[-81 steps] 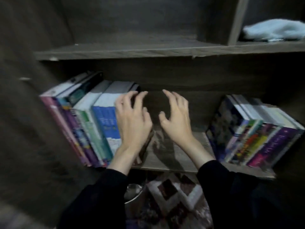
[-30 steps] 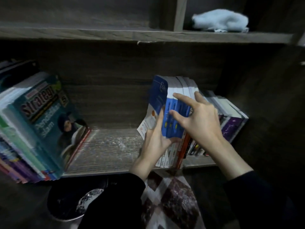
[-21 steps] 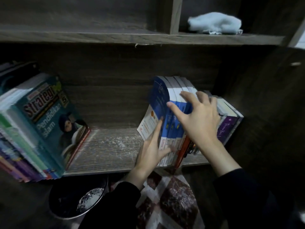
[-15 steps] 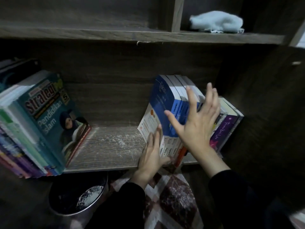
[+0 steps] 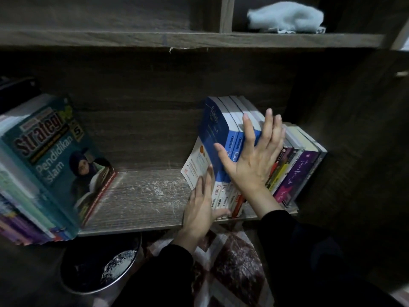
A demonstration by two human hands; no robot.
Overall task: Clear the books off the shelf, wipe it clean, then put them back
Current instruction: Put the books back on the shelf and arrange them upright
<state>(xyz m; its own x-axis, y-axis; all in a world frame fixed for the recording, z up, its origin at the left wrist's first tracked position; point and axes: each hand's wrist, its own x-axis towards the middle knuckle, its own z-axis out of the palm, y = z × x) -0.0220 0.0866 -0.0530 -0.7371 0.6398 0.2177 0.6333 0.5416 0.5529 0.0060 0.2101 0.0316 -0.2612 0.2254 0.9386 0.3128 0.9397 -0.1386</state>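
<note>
Several blue-and-white books (image 5: 223,134) stand leaning on the right part of the wooden shelf (image 5: 143,200), against a row of other books (image 5: 296,169) with purple and yellow spines. My right hand (image 5: 254,156) presses flat on the blue spines with fingers spread. At the books' lower front edge, my left hand (image 5: 201,207) lies flat against the outer cover with straight fingers. A second group of books (image 5: 44,165) leans at the shelf's left end, a teal one in front. A pale blue cloth (image 5: 285,16) lies in the upper right compartment.
The shelf's middle board is bare and shows white dust streaks. Below the shelf stands a dark round bin (image 5: 99,267) beside a patterned rug (image 5: 230,262). A dark side panel (image 5: 354,151) closes the shelf on the right.
Both hands moved from the left books to the right group. The right hand, curled on the blue spines a second ago, has opened flat; the left slid down to the books' lower edge.
</note>
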